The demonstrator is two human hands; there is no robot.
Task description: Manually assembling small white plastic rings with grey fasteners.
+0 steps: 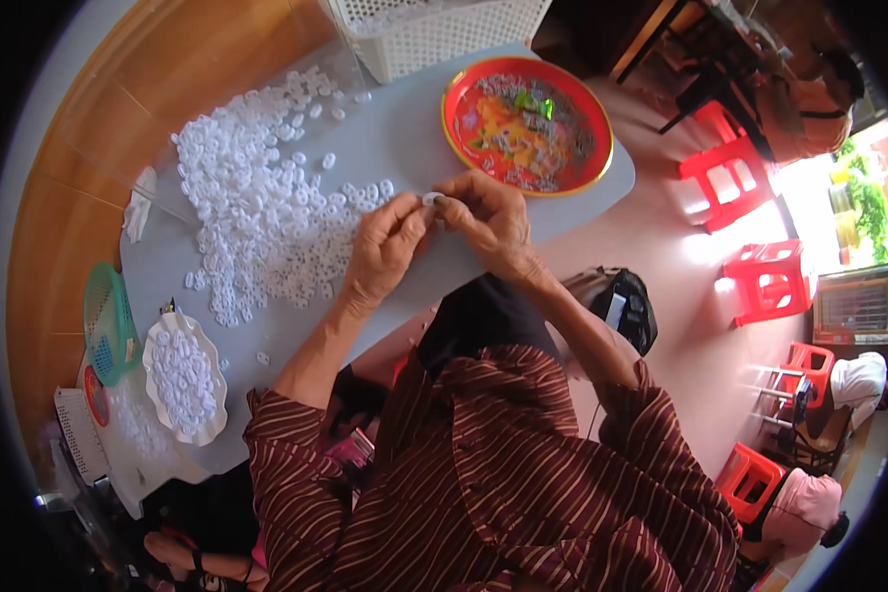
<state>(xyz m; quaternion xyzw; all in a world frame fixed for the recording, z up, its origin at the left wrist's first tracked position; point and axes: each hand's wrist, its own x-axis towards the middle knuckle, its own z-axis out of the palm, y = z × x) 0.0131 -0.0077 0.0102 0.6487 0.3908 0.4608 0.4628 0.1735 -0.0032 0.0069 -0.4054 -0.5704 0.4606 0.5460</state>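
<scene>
A small white plastic piece (431, 198) is pinched between my two hands, over the table's near edge. My left hand (387, 245) is closed, with its thumb and fingertips at the piece. Against the piece's other side, my right hand (493, 225) has its thumb and fingers pressed together. Just beyond and left of my hands spreads a large heap of similar white pieces (247, 197), oval with small holes. A red round tray (459, 99) with a gold rim stands beyond my right hand, holding many small metallic-looking bits and a shiny green wrapper.
A white perforated basket (444, 44) stands at the far edge. At left are a white scalloped dish (151, 370) full of white pieces and a green basket (109, 321). Red stools (725, 178) stand on the floor to the right, where other people sit.
</scene>
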